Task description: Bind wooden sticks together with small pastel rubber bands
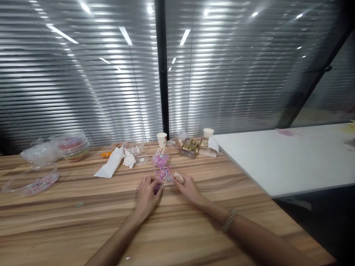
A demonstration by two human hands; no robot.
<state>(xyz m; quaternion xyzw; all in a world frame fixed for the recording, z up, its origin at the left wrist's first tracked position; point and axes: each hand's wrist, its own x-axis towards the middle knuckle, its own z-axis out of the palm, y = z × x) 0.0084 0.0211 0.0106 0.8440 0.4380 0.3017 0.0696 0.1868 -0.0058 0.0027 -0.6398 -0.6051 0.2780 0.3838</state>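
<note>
Many small pink, purple and blue pieces [164,173] lie in a loose pile on the wooden table [222,184]. Behind them a clear bag [160,159] holds more such pieces. My left hand [148,194] rests at the near left of the pile, fingers curved around some pieces, thumb and fingertips apart. At the pile's right side, my right hand [187,187] is closed on a crumpled pale item [178,177], which looks like tissue. A patterned band circles my right wrist.
Paper cups [161,140], gold wrappers [189,147], white tissues [111,162] and stacked clear tubs [72,146] stand or lie along the back. A clear container with colored pieces [41,184] lies far left. A white table [283,159] adjoins on the right.
</note>
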